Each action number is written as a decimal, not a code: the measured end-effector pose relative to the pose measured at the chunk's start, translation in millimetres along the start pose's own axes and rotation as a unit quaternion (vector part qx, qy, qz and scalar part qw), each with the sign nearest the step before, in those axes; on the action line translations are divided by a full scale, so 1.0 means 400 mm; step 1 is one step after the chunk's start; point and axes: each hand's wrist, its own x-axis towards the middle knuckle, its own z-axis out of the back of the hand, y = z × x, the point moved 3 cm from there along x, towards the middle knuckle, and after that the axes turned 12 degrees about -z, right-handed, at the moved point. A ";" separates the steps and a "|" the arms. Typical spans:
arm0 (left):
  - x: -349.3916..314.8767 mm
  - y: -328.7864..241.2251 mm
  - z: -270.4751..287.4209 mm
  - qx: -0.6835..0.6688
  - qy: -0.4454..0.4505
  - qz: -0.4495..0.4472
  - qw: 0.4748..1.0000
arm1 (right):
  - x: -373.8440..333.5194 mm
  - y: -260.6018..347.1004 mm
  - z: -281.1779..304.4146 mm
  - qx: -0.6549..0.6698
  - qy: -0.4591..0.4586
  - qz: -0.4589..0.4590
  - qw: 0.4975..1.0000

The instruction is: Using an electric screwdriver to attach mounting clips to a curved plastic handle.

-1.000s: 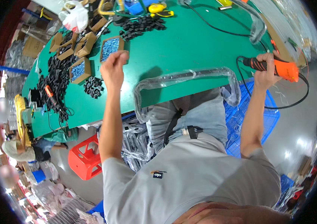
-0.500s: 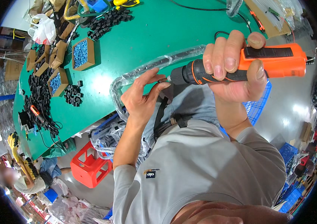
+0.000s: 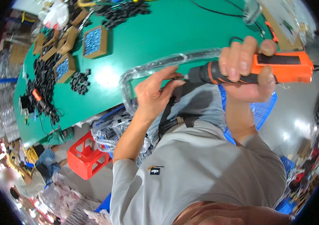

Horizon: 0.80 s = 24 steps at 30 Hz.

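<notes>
Right hand (image 3: 247,71): fingers wrapped tight round orange screwdriver (image 3: 257,71), held level, tip pointing left. Left hand (image 3: 155,92): fingertips (image 3: 176,77) pressed together at the tip, apparently pinching a small part, too small to tell. Bagged frame (image 3: 159,65): just behind both hands, at the edge of the green table (image 3: 155,33). Progress, judged: driver loaded or being loaded, fastening to the frame not yet begun. Farther off: screw boxes (image 3: 93,41), black parts (image 3: 78,80), red stool (image 3: 86,157).

Bright overhead glare, blurred warped fisheye rim.
</notes>
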 end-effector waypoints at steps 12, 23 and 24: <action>-0.015 0.020 0.023 0.094 0.020 -0.099 0.990 | -0.039 -0.051 0.034 0.007 -0.126 -0.011 0.992; -0.100 0.456 0.526 0.556 0.143 0.112 0.811 | -0.084 0.026 0.098 -0.019 -0.196 0.024 0.980; -0.107 0.470 0.538 0.552 0.145 0.109 0.814 | -0.086 0.027 0.093 -0.017 -0.187 0.025 0.982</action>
